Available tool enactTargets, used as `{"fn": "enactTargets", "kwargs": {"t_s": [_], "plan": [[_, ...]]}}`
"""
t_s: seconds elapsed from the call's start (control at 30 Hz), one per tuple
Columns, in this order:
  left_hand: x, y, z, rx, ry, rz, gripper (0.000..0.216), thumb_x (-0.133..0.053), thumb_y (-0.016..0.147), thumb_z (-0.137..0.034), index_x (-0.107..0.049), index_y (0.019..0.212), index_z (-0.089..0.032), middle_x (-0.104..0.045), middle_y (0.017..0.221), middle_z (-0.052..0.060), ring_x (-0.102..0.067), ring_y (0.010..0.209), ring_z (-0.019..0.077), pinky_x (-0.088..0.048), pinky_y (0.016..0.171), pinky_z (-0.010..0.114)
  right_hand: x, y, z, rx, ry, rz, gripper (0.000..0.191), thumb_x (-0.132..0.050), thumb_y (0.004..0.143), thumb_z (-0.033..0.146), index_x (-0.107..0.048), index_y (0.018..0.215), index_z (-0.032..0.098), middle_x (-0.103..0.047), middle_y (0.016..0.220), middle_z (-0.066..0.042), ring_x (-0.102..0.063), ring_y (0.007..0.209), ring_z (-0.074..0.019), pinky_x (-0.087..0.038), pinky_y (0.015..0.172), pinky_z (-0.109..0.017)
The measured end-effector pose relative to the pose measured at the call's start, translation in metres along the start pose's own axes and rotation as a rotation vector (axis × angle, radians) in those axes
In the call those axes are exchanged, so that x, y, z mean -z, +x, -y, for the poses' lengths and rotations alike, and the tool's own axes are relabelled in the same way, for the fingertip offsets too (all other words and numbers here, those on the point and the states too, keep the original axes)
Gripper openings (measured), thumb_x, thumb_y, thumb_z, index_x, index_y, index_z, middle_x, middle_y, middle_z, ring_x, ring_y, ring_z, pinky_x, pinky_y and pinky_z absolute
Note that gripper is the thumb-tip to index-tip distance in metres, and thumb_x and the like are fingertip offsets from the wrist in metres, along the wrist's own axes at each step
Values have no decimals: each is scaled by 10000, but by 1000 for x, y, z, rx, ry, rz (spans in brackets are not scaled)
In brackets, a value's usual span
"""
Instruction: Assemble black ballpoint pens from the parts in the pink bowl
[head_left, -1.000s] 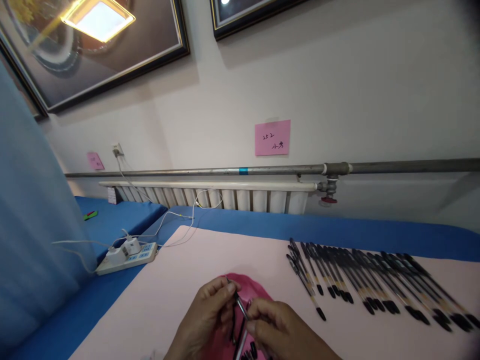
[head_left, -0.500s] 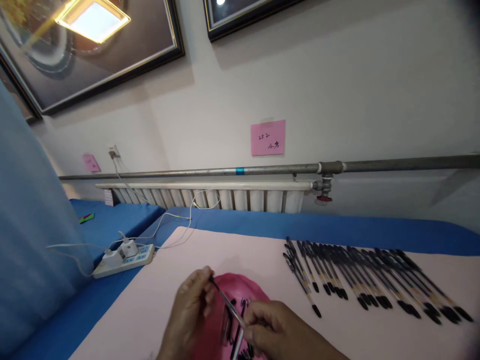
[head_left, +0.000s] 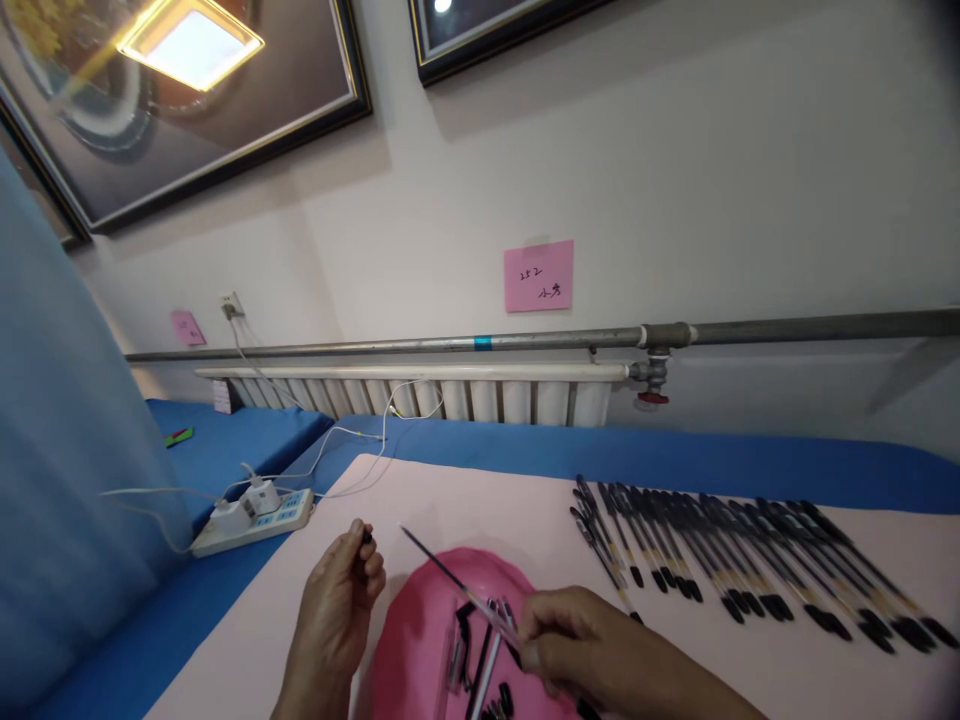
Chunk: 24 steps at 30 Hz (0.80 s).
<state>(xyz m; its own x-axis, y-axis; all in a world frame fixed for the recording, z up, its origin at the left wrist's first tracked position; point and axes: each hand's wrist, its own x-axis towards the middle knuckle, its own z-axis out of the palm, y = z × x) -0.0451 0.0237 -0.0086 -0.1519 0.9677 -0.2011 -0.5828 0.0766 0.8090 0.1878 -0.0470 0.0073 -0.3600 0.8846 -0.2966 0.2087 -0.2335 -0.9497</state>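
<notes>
Separating seems the step: the refill (head_left: 437, 563) is gripped by the right hand (head_left: 581, 640) over the bowl (head_left: 399, 630), a black piece (head_left: 367, 537) by the left hand (head_left: 332, 590); steadiness seems called for next.

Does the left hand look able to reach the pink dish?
Probably yes: the left hand is beside the pink dish with nothing visible between, though it pinches a small black piece.

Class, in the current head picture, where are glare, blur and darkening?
Head view: a bright reflection glares in the left framed picture; head view: the pens at right look soft, and the rod in the right hand seems slightly blurred; head view: the top right corner is dark.
</notes>
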Motion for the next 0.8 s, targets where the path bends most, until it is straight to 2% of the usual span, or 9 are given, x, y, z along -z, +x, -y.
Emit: {"fn": "enactTargets", "kwargs": {"t_s": [0.07, 0.2, 0.3, 0.43, 0.53, 0.6, 0.7, 0.77, 0.8], "plan": [[-1, -2, 0, 10, 66, 25, 306, -769, 619, -326, -541, 711, -143, -441, 505, -83, -388, 408, 20, -279, 370, 126, 3, 1, -2, 10, -1, -32, 67, -520, 659, 180, -550, 599, 178, -499, 515, 44, -402, 472, -76, -274, 467, -201], [-4, -11, 8, 147, 451, 240, 400, -723, 652, -430, -425, 572, -176, -418, 391, -77, -327, 340, 35, -223, 351, 163, 5, 3, -4, 36, 16, -80, 77, -512, 679, 179, -557, 617, 172, -496, 512, 45, -398, 465, -71, -272, 451, -192], [-10, -18, 14, 126, 609, 286, 354, -716, 650, -451, -500, 657, -171, -421, 379, -86, -319, 328, 41, -217, 359, 173, 3, 3, -3, 41, 6, -80, 79, -510, 686, 169, -549, 618, 171, -492, 510, 47, -398, 456, -67, -273, 444, -186], [-19, -28, 20, 166, 503, 338, 412, -651, 701, -502, -597, 897, -144, -470, 512, -74, -336, 371, 35, -231, 368, 172, -4, 3, -2, 16, -3, -22, 75, -499, 698, 171, -551, 645, 170, -504, 526, 44, -393, 450, -65, -268, 432, -180], [-22, -30, 20, 245, 358, 396, 384, -679, 682, -476, -611, 828, -127, -476, 551, -61, -322, 381, 25, -221, 358, 166, -7, 2, -2, 8, -2, 25, 68, -496, 687, 157, -556, 658, 169, -515, 537, 43, -401, 464, -63, -274, 434, -174], [-19, -25, 14, 195, 293, 332, 351, -718, 650, -437, -602, 774, -130, -463, 530, -65, -327, 382, 23, -214, 357, 158, -5, 0, -1, 3, -11, 48, 68, -497, 676, 144, -556, 652, 168, -524, 550, 43, -402, 468, -57, -282, 440, -169], [-9, -15, 1, 41, 144, 119, 339, -760, 594, -400, -557, 713, -155, -422, 501, -88, -313, 382, 20, -198, 362, 145, 1, -2, -1, -28, -49, 62, 60, -514, 661, 141, -564, 636, 162, -534, 554, 41, -407, 465, -51, -283, 436, -164], [-5, -11, -4, -43, 135, 27, 338, -746, 601, -404, -513, 653, -165, -398, 485, -96, -292, 376, 19, -191, 368, 145, 6, -1, -2, -34, -31, 2, 56, -514, 668, 159, -551, 626, 163, -512, 522, 50, -387, 434, -45, -263, 415, -165], [-5, -11, -4, -59, 210, 29, 341, -725, 622, -417, -491, 619, -168, -387, 464, -96, -286, 371, 24, -192, 372, 151, 8, 0, -3, -36, -1, -46, 55, -510, 677, 175, -542, 634, 166, -492, 500, 59, -367, 409, -42, -245, 399, -167]]}}
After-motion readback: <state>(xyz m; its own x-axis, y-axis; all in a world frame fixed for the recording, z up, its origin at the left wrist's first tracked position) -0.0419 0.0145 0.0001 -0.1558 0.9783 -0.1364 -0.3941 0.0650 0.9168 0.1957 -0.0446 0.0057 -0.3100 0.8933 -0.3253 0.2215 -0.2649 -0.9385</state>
